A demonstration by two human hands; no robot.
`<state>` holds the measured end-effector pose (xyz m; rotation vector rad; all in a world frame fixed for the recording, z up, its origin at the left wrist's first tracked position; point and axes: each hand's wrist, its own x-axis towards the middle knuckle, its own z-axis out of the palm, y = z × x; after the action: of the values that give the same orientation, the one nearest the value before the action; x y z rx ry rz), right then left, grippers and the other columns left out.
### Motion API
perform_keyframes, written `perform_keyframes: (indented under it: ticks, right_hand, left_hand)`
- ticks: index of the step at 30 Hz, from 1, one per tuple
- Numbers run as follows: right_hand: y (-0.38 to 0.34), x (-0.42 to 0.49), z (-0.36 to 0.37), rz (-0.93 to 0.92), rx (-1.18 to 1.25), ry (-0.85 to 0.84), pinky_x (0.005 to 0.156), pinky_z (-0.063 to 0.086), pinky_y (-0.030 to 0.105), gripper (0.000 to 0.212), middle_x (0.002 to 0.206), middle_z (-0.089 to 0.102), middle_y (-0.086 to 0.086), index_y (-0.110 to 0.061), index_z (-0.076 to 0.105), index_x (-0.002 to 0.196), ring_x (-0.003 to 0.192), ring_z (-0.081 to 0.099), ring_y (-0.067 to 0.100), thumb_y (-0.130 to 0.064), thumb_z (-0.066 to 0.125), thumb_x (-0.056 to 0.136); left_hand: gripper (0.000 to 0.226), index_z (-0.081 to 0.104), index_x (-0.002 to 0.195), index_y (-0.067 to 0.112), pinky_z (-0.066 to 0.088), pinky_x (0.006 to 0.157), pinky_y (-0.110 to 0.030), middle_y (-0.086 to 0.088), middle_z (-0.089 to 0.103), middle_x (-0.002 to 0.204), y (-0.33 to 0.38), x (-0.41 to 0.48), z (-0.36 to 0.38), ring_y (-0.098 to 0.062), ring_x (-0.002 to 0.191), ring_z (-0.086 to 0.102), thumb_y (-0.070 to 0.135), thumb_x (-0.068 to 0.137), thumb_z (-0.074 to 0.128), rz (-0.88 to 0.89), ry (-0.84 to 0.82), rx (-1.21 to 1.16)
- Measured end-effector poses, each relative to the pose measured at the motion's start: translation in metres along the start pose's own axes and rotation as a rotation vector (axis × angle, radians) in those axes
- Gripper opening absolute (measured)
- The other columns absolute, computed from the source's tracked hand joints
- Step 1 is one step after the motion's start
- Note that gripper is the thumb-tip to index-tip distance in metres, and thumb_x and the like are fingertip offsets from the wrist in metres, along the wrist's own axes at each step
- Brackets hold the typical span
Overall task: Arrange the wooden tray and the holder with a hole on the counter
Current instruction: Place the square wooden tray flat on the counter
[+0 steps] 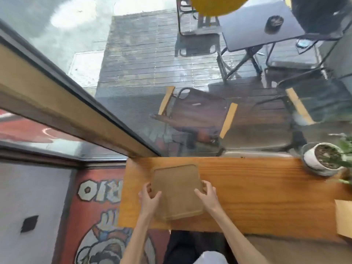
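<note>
A flat, light-brown wooden tray with rounded corners and a raised rim lies on the left part of the orange wooden counter. My left hand grips the tray's left edge, thumb on top. My right hand grips its right edge the same way. The picture is blurred, so I cannot tell whether the tray rests flat or is slightly lifted. A pale wooden piece shows at the counter's right edge, cut off by the frame; I cannot tell whether it is the holder with a hole.
A white pot with a green plant stands at the counter's far right corner. A glass window runs along the counter's back edge, with chairs and a table outside. A slanted window frame meets the counter's left back corner. The counter's left end is just beside the tray.
</note>
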<state>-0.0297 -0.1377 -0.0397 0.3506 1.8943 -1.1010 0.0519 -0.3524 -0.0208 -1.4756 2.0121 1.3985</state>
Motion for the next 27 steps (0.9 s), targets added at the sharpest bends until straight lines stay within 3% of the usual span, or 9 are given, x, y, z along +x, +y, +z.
perform_keyframes:
  ticks: [2, 5, 9, 15, 18, 24, 27]
  right_hand:
    - [0.0, 0.007, 0.031, -0.034, 0.045, 0.054, 0.102, 0.048, 0.048, 0.057, 0.134, 0.041, 0.003, -0.033, 0.042, 0.135, 0.121, 0.047, 0.02, -0.047, 0.062, 0.083]
    - [0.004, 0.01, 0.07, -0.124, 0.039, 0.153, 0.107, 0.042, 0.042, 0.052, 0.13, 0.043, -0.004, -0.035, 0.043, 0.138, 0.122, 0.044, 0.016, -0.035, 0.063, 0.09]
    - [0.009, 0.016, 0.098, -0.25, 0.106, 0.315, 0.1, 0.04, 0.029, 0.043, 0.12, 0.046, -0.012, -0.037, 0.046, 0.134, 0.112, 0.047, 0.006, -0.026, 0.06, 0.095]
    - [0.019, 0.055, 0.106, -0.404, 0.112, 0.503, 0.088, 0.044, 0.017, 0.04, 0.104, 0.046, -0.02, -0.038, 0.052, 0.131, 0.098, 0.051, 0.007, -0.024, 0.059, 0.094]
    - [0.021, 0.071, 0.107, -0.455, 0.061, 0.538, 0.088, 0.042, 0.012, 0.041, 0.105, 0.045, -0.021, -0.037, 0.05, 0.132, 0.097, 0.05, 0.008, -0.024, 0.057, 0.095]
    - [0.043, 0.087, 0.121, -0.472, 0.019, 0.585, 0.085, 0.041, 0.01, 0.041, 0.102, 0.043, -0.013, -0.025, 0.05, 0.137, 0.092, 0.047, 0.007, -0.026, 0.053, 0.096]
    - [0.052, 0.091, 0.124, -0.499, 0.009, 0.625, 0.082, 0.043, 0.014, 0.042, 0.099, 0.043, -0.02, -0.033, 0.049, 0.135, 0.091, 0.048, 0.011, -0.031, 0.053, 0.093]
  left_hand:
    - [0.059, 0.045, 0.138, 0.025, 0.049, 0.102, -0.05, -0.012, 0.042, 0.133, -0.008, 0.016, -0.023, -0.028, 0.115, 0.054, 0.023, 0.086, 0.073, 0.035, -0.032, -0.023]
    - [0.052, 0.048, 0.137, 0.025, 0.051, 0.097, -0.045, -0.009, 0.044, 0.13, -0.019, 0.035, -0.043, -0.024, 0.112, 0.056, 0.015, 0.09, 0.069, 0.086, 0.003, -0.12]
    - [0.043, 0.052, 0.133, 0.033, 0.046, 0.077, -0.023, 0.001, 0.048, 0.12, -0.03, 0.059, -0.046, -0.007, 0.1, 0.054, 0.016, 0.095, 0.064, 0.176, 0.039, -0.2]
    - [0.047, 0.059, 0.134, 0.021, 0.043, 0.069, -0.001, -0.004, 0.053, 0.111, -0.034, 0.098, -0.02, 0.011, 0.077, 0.053, 0.0, 0.093, 0.062, 0.318, 0.104, -0.213]
    - [0.047, 0.06, 0.135, 0.018, 0.043, 0.07, -0.002, -0.005, 0.053, 0.11, -0.036, 0.105, -0.011, 0.01, 0.076, 0.053, -0.003, 0.093, 0.061, 0.367, 0.161, -0.22]
    - [0.048, 0.058, 0.138, 0.02, 0.044, 0.073, -0.006, 0.011, 0.052, 0.107, -0.056, 0.113, -0.001, 0.004, 0.081, 0.052, -0.001, 0.095, 0.059, 0.419, 0.219, -0.168]
    - [0.049, 0.059, 0.135, 0.024, 0.044, 0.073, -0.005, 0.017, 0.051, 0.105, -0.066, 0.119, 0.004, 0.004, 0.08, 0.052, -0.001, 0.093, 0.06, 0.44, 0.242, -0.155]
